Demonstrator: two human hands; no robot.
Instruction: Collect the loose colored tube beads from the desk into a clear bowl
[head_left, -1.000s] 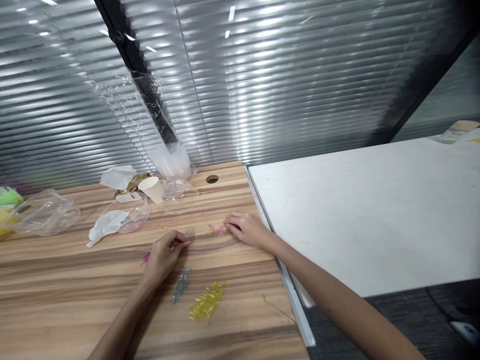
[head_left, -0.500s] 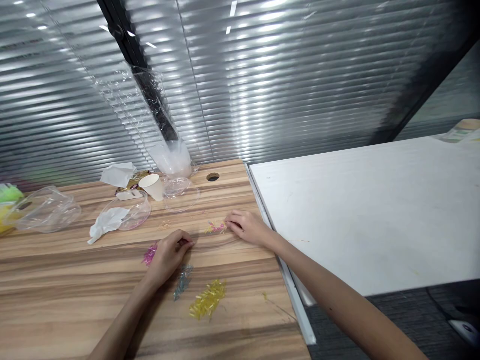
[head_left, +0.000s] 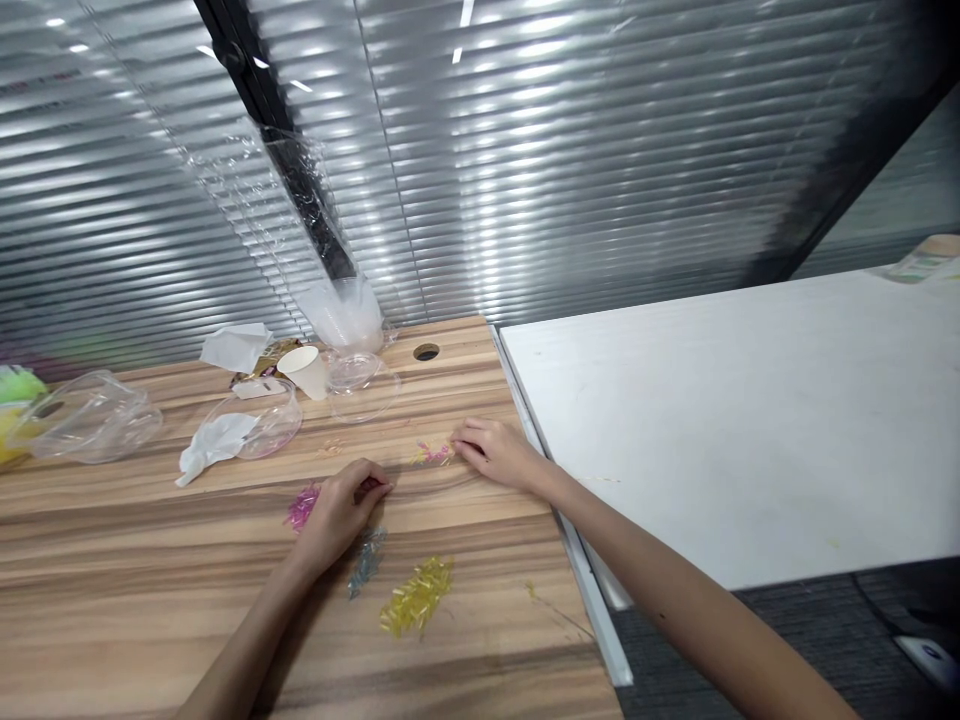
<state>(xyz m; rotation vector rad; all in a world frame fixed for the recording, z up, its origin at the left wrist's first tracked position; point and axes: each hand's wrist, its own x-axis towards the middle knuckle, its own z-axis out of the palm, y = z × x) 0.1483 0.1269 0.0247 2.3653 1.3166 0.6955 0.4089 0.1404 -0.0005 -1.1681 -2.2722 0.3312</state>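
Observation:
Small piles of cut plastic pieces lie on the wood-grain table. My left hand is in a pinch between the magenta pile and the blue-grey pile; whatever is at its fingertips is too small to make out. Up and to the right, my right hand has its fingers closed together at the edge of a pink and yellow mixed pile. What those fingers hold, if anything, is hidden. Nearer me is a yellow pile.
Toward the back stand a paper cup and stacked plastic cups. Clear plastic lids, a crumpled tissue and a clear container lie leftward. A white table adjoins at right, past a metal edge strip. Blinds rise behind.
Both hands keep almost the same place and pose. My left hand has shifted very slightly to the right. The piles look unchanged.

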